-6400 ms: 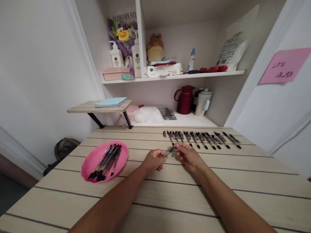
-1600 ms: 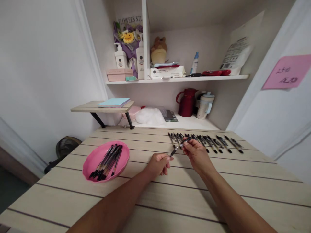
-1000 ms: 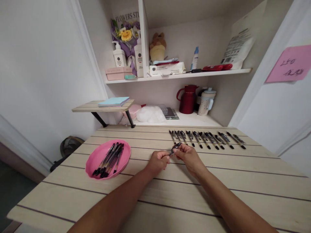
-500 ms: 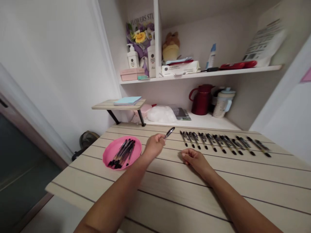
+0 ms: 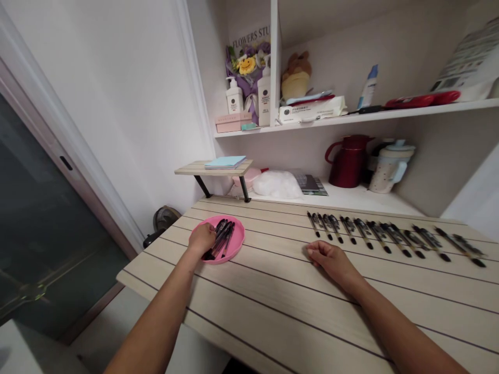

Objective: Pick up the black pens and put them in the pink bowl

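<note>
My left hand (image 5: pixel 202 238) is over the left side of a pink bowl (image 5: pixel 238 244), its fingers closed around the upper end of a pen in the bundle. Several dark pens with black caps (image 5: pixel 223 238) lie together in the bowl, partly hidden by the hand. My right hand (image 5: pixel 327 258) rests on the table, fingers curled together, with nothing visible in them. Beyond it, to the right, a slanting row of pens (image 5: pixel 364 234) lies side by side on the striped wooden table (image 5: pixel 273 291).
A small riser (image 5: pixel 191 167) carrying light blue paper (image 5: pixel 226 162) stands behind the bowl. At the back are a white plastic bag (image 5: pixel 277 184), a dark red jug (image 5: pixel 348 162) and a pale tumbler (image 5: pixel 390 169). A shelf (image 5: pixel 374 115) with bottles hangs above.
My left hand has moved left, from the middle of the table to the bowl; the pen it held up is no longer seen apart. The view has turned left. My right hand stays curled.
</note>
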A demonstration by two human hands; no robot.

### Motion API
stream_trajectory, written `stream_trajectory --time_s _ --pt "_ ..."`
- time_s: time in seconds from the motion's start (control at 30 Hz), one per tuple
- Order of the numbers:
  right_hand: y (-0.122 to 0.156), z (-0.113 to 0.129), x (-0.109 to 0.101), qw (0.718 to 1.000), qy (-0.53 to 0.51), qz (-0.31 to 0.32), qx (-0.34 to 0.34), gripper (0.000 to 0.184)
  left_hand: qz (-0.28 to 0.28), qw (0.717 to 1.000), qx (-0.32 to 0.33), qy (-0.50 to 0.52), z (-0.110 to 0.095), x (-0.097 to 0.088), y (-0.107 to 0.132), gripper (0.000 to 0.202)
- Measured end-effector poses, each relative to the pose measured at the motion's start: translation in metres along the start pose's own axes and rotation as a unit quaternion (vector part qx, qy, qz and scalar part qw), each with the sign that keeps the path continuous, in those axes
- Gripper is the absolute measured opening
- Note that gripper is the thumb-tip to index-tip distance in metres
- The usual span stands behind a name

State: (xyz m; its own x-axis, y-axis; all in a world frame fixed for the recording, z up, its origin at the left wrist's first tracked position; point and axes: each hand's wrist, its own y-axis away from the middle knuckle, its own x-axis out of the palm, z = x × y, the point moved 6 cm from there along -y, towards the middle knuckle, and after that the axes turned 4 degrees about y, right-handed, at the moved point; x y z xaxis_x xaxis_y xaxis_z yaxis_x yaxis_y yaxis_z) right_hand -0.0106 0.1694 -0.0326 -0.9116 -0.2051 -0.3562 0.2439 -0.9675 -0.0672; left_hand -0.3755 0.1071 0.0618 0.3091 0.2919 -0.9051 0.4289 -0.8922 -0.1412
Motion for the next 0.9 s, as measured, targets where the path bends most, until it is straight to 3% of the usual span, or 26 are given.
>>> stream_trajectory --time_s 0.13,0.2,0.27,0.3,0.37,0.47,0.53,0.6,0.7,0.8,0.9 --pt "0.003 0.006 0.002 0.999 0.046 -0.010 -0.017 0.025 -0.046 0.998 0.046 0.017 -0.023 -0.003 0.007 0.026" --pt "0.006 0.012 0.003 0.995 0.090 -0.017 -0.039 0.023 -0.082 0.985 0.130 0.081 -0.051 -0.001 0.017 0.024" --pt "0.006 0.020 0.004 0.986 0.154 -0.029 -0.065 0.022 -0.063 0.958 0.199 0.197 -0.084 0.011 0.031 0.021" --pt "0.006 0.024 0.003 0.978 0.192 -0.038 -0.071 0.023 -0.024 0.943 0.202 0.265 -0.099 0.021 0.038 0.021" --pt "0.001 0.030 -0.002 0.955 0.285 -0.071 -0.047 0.024 0.101 0.896 0.142 0.408 -0.127 0.052 0.051 0.019" --pt "-0.012 0.036 -0.017 0.891 0.433 -0.131 0.038 0.028 0.292 0.769 0.025 0.568 -0.164 0.098 0.075 0.019" --pt "-0.023 0.039 -0.023 0.857 0.492 -0.138 0.071 0.032 0.373 0.687 -0.032 0.622 -0.181 0.121 0.090 0.020" --pt "-0.033 0.040 -0.025 0.850 0.506 -0.123 0.083 0.033 0.396 0.636 -0.069 0.659 -0.187 0.137 0.098 0.020" --pt "-0.044 0.040 -0.024 0.856 0.497 -0.107 0.099 0.029 0.383 0.589 -0.088 0.706 -0.184 0.151 0.100 0.022" --pt "-0.046 0.041 -0.019 0.864 0.480 -0.106 0.110 0.028 0.362 0.572 -0.086 0.731 -0.177 0.156 0.093 0.024" --pt "-0.036 0.043 -0.005 0.881 0.450 -0.094 0.110 0.032 0.294 0.560 -0.109 0.767 -0.169 0.156 0.079 0.025"
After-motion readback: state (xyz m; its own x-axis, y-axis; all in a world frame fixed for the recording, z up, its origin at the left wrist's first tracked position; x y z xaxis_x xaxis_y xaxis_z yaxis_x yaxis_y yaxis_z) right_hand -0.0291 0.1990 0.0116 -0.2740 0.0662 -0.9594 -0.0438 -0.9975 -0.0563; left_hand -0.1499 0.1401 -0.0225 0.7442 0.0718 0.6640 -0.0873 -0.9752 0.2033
